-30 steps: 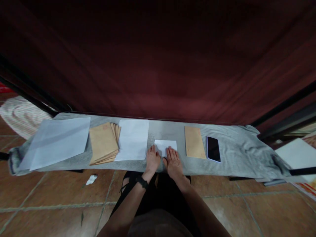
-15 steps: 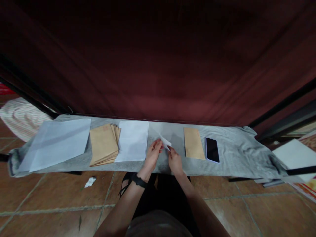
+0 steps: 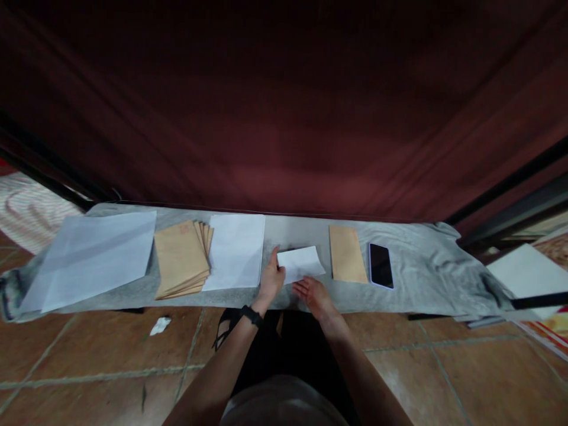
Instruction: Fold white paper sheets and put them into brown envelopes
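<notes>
Small folded white paper (image 3: 302, 261) on the grey cloth-covered counter (image 3: 421, 278), just left of the lone brown paper envelope (image 3: 347, 254). Left hand (image 3: 270, 279) at the paper's edge away from that envelope, index finger raised against it, grip impossible to tell; right hand (image 3: 312, 290) open, fingers apart, at the paper's near edge. Farther left of the envelope, a plain white sheet (image 3: 235, 251), a fanned stack of brown envelopes (image 3: 181, 258) and a large translucent sheet (image 3: 91, 257); just right of it, a black smartphone (image 3: 380, 265).

A long grey cloth-covered bench (image 3: 421, 269) is seen close below by one head-worn camera, tilted forward and down.
</notes>
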Demonstrator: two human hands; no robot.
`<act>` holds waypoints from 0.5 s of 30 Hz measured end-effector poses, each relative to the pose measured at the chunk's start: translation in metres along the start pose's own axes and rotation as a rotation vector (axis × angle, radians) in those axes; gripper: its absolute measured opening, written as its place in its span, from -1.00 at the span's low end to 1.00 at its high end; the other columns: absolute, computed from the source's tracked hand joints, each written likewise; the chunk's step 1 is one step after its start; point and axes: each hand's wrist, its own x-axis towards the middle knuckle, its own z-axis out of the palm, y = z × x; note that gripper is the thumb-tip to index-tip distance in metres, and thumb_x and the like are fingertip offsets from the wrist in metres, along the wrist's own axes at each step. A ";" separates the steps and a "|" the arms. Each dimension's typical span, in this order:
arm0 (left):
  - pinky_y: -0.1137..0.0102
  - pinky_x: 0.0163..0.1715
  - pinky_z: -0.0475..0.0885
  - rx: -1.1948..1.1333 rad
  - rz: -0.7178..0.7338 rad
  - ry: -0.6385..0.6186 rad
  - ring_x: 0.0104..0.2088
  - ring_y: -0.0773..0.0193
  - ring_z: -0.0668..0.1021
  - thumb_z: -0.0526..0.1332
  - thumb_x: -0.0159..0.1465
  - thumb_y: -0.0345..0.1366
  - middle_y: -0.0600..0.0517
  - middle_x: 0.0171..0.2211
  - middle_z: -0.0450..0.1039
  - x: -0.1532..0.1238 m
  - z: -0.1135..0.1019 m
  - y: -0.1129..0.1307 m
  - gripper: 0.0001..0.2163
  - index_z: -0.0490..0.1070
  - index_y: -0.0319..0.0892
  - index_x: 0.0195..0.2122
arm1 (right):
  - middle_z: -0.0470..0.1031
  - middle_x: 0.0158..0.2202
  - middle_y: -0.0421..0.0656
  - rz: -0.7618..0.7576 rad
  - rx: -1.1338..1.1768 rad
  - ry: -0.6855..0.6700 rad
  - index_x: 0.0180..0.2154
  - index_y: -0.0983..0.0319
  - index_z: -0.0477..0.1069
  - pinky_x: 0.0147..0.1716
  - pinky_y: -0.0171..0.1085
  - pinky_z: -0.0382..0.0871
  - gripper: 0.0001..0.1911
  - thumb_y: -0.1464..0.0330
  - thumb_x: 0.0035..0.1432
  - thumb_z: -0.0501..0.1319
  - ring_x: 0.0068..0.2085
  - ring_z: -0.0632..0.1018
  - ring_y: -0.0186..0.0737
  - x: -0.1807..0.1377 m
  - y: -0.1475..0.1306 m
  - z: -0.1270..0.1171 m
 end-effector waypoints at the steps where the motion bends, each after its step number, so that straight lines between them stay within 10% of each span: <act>1: 0.24 -0.05 0.52 0.089 0.053 -0.012 -0.12 0.10 0.64 0.12 0.16 -0.56 -0.13 -0.04 0.58 0.003 -0.004 0.000 -0.27 0.07 -0.23 0.40 | 0.66 -0.23 0.07 0.030 -0.001 -0.034 -0.24 0.26 0.52 -0.19 -0.03 0.59 -0.61 0.08 0.27 0.12 -0.23 0.68 -0.04 -0.004 0.000 -0.004; 6: 0.24 -0.08 0.53 0.342 0.102 -0.122 -0.17 0.05 0.66 0.09 0.17 -0.55 -0.15 -0.07 0.60 0.015 -0.013 0.000 -0.24 -0.04 -0.25 0.44 | 0.66 -0.25 -0.02 -0.031 -0.290 0.012 -0.11 0.25 0.55 -0.22 -0.10 0.58 -0.56 0.06 0.29 0.11 -0.28 0.66 -0.11 -0.013 -0.007 -0.015; 11: 0.21 -0.01 0.52 0.421 0.158 -0.094 -0.06 0.04 0.62 0.07 0.23 -0.53 -0.20 0.01 0.54 0.012 -0.008 -0.002 -0.28 -0.05 -0.25 0.44 | 0.33 0.31 0.00 -0.513 -1.097 0.041 0.26 0.23 0.32 0.30 0.02 0.20 -0.51 0.24 0.42 -0.05 0.30 0.36 -0.06 -0.007 -0.009 -0.008; 15: 0.22 0.04 0.50 0.517 0.234 0.023 0.02 0.06 0.59 0.03 0.30 -0.51 -0.26 0.17 0.39 -0.002 -0.005 -0.004 -0.36 0.00 -0.23 0.42 | 0.09 0.42 -0.04 -0.601 -1.486 0.008 0.38 0.23 0.12 0.38 0.06 0.02 -0.47 0.28 0.45 -0.05 0.41 0.17 -0.07 -0.010 0.003 -0.003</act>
